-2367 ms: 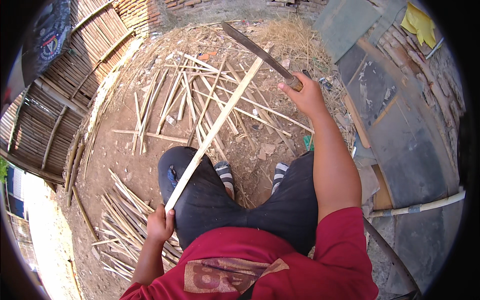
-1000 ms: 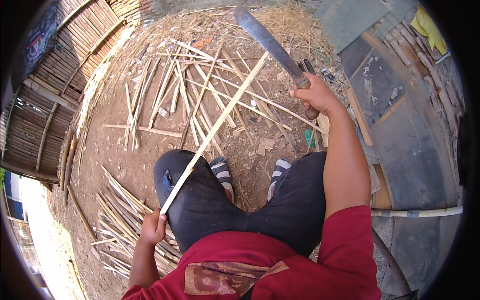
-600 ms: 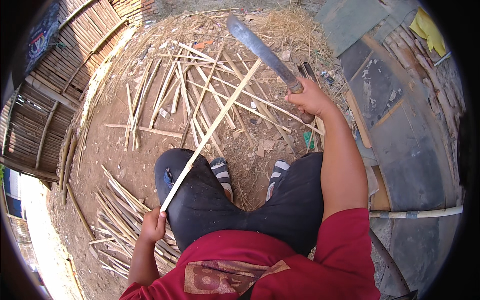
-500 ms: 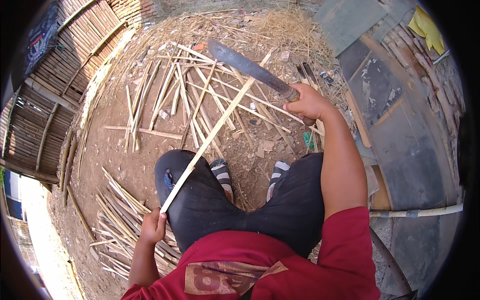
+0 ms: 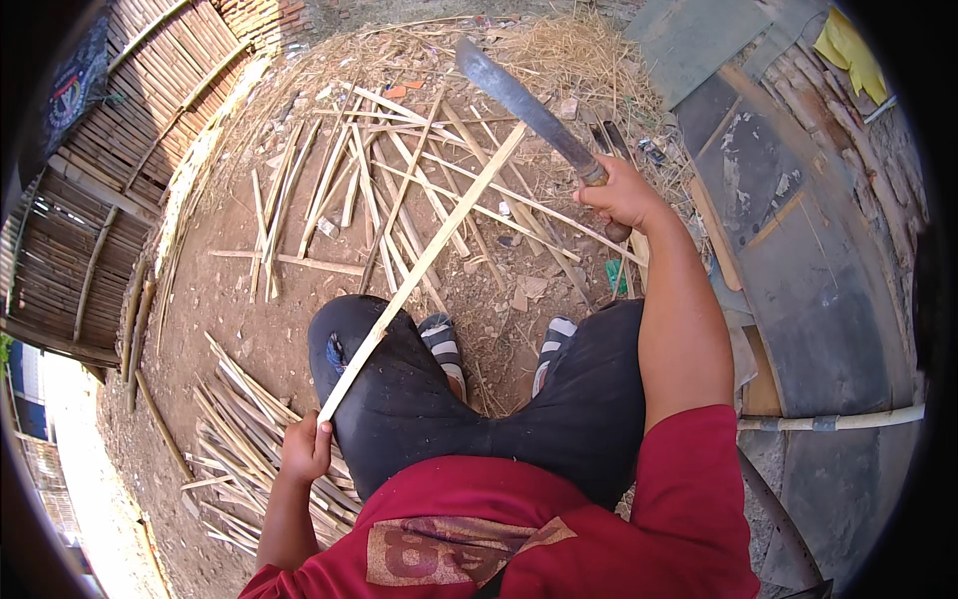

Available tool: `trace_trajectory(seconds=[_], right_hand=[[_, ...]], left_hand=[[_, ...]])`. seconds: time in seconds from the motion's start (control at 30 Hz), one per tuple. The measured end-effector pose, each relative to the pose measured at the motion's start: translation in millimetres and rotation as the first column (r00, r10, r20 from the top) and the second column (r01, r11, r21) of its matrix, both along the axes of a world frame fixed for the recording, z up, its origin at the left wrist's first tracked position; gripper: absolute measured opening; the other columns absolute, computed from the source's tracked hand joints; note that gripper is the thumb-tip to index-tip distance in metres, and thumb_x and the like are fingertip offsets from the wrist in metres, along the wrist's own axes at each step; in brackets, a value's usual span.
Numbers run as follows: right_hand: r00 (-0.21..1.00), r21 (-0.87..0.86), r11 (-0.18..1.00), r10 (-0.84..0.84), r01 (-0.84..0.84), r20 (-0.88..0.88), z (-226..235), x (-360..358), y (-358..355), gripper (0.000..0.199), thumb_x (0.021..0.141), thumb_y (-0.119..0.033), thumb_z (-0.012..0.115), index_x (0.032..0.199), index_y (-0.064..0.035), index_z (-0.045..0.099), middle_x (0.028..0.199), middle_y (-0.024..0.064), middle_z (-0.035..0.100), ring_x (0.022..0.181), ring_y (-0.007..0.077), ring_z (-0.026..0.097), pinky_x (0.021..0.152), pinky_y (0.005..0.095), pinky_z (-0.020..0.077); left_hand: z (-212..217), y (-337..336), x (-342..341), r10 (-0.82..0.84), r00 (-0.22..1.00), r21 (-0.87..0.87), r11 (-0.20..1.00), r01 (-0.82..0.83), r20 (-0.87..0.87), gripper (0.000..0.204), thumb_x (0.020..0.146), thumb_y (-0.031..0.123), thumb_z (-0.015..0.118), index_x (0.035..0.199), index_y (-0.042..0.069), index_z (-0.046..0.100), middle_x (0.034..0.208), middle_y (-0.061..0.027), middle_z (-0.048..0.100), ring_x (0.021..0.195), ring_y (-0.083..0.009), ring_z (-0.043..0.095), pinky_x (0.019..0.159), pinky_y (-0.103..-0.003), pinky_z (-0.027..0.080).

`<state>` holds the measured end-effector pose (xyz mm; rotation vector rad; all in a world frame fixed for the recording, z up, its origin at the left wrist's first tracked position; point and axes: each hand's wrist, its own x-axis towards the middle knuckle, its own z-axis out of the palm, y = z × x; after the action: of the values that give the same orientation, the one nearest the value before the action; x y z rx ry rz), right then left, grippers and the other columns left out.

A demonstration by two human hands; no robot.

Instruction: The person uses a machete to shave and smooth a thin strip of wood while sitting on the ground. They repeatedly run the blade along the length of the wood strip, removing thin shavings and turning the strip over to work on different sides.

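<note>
My left hand [image 5: 305, 448] is closed around the lower end of a long pale bamboo strip [image 5: 431, 254], which slants up and to the right across my left thigh. In my right hand [image 5: 627, 193] is the handle of a machete [image 5: 529, 108], its dark, broad blade pointing up and to the left. The blade is apart from the strip, just beyond and to the right of its far end. Beneath the strip, many split bamboo pieces [image 5: 324, 190] lie criss-crossed on the dirt.
Another heap of bamboo strips [image 5: 239, 439] lies on the ground beside my left forearm. Woven bamboo panels [image 5: 85, 250] stand at left. Dark boards [image 5: 798, 260] and a pale pole [image 5: 848, 421] are on the right. Dry straw [image 5: 589, 60] covers the far ground.
The machete has moved up and to the right, away from the strip it overlapped. The strip's far end has shifted slightly down and left; my left hand has barely moved.
</note>
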<state>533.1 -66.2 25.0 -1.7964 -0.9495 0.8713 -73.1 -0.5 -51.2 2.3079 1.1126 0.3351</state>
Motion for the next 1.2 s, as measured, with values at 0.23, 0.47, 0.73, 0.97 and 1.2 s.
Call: trace_trajectory(seconds=[0.23, 0.47, 0.73, 0.97, 1.2], right_hand=[[0.999, 0.051, 0.998, -0.033, 0.031, 0.025, -1.6, 4.4, -2.6, 0.029, 0.084, -0.009, 0.075, 0.107, -0.0031, 0.059, 0.069, -0.0027, 0.054, 0.051, 0.0072, 0.048, 0.048, 0.0267, 0.0394], [0.996, -0.043, 0.996, 0.082, -0.081, 0.022, 5.9, -13.5, -0.2, 0.025, 0.086, -0.006, 0.074, 0.106, -0.0045, 0.059, 0.069, -0.0024, 0.053, 0.050, 0.0072, 0.045, 0.044, 0.0269, 0.0346], [0.995, -0.073, 0.993, 0.093, -0.096, -0.037, 6.6, -17.6, 1.5, 0.022, 0.086, -0.007, 0.074, 0.102, -0.0055, 0.058, 0.065, -0.0026, 0.052, 0.048, 0.0072, 0.045, 0.044, 0.0263, 0.0360], [0.975, -0.111, 0.973, 0.212, -0.204, 0.065, -10.9, -19.4, 7.7, 0.056, 0.082, -0.009, 0.070, 0.136, -0.0032, 0.060, 0.073, 0.0010, 0.059, 0.055, 0.0100, 0.050, 0.047, 0.0319, 0.0383], [0.969, -0.216, 0.947, 0.248, -0.239, 0.016, 11.3, -46.1, 9.6, 0.043, 0.087, -0.004, 0.072, 0.127, 0.0002, 0.058, 0.065, -0.0023, 0.051, 0.047, 0.0075, 0.043, 0.043, 0.0277, 0.0319]], left_hand=[[1.8, -4.4, 0.8, 0.002, 0.999, -0.015, 1.000, -0.001, 0.041, 0.041, 0.105, 0.031, 0.052, 0.079, 0.000, 0.052, 0.059, -0.0212, 0.053, 0.054, -0.0424, 0.055, 0.054, -0.047, 0.043], [3.0, -5.7, 2.1, 0.009, 0.999, -0.037, 0.999, -0.008, 0.043, 0.039, 0.105, 0.028, 0.052, 0.078, 0.000, 0.051, 0.060, -0.0204, 0.053, 0.053, -0.0397, 0.055, 0.054, -0.045, 0.043], [8.0, -5.7, 4.6, 0.009, 0.999, -0.030, 1.000, -0.007, 0.044, 0.040, 0.105, 0.029, 0.052, 0.078, 0.000, 0.052, 0.061, -0.0208, 0.054, 0.055, -0.0410, 0.057, 0.055, -0.046, 0.044], [6.0, -6.4, 3.3, 0.022, 0.999, -0.038, 0.999, -0.021, 0.026, 0.040, 0.105, 0.029, 0.053, 0.077, 0.001, 0.052, 0.059, -0.0194, 0.054, 0.053, -0.0375, 0.055, 0.054, -0.044, 0.043], [6.5, -3.3, -0.7, 0.012, 1.000, -0.074, 0.997, -0.010, 0.024, 0.040, 0.107, 0.028, 0.050, 0.079, 0.001, 0.055, 0.060, -0.0142, 0.055, 0.053, -0.0292, 0.055, 0.056, -0.040, 0.045]])
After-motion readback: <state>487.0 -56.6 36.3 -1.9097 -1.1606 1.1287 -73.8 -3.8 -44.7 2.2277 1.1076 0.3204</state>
